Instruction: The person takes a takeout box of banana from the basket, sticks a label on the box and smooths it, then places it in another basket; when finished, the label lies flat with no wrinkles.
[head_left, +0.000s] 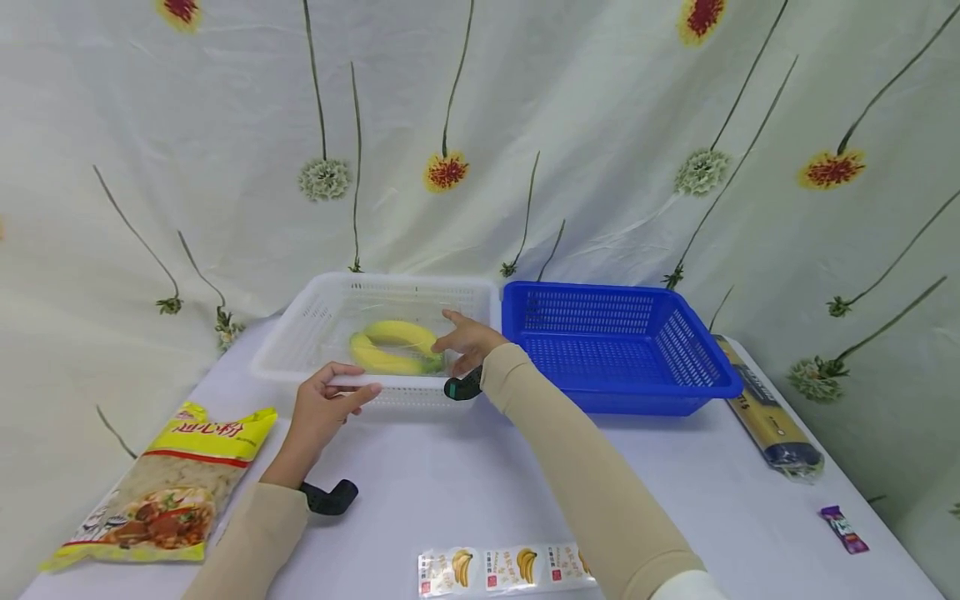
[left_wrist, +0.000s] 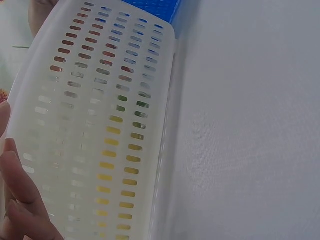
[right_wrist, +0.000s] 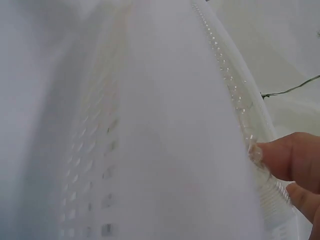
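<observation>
White tabletop (head_left: 450,492): left hand (head_left: 322,408) pinches the white basket (head_left: 315,321) rim at 6 o'clock, steadying it; right hand (head_left: 468,340), fingers relaxed, hovers over bananas (head_left: 390,346).

A white-covered desk (head_left: 450,492) carries everything. On it a white basket (head_left: 315,321) and a blue basket (head_left: 622,350) stand side by side at the back. A yellow noodle packet (head_left: 168,492) lies at the left, a strip of banana stickers (head_left: 498,569) at the near edge, a long spaghetti pack (head_left: 765,412) and a small purple wrapper (head_left: 844,529) at the right.

Two baskets (head_left: 375,312) (head_left: 622,346), two bananas (head_left: 393,346), two hands (head_left: 322,408) (head_left: 468,340).
</observation>
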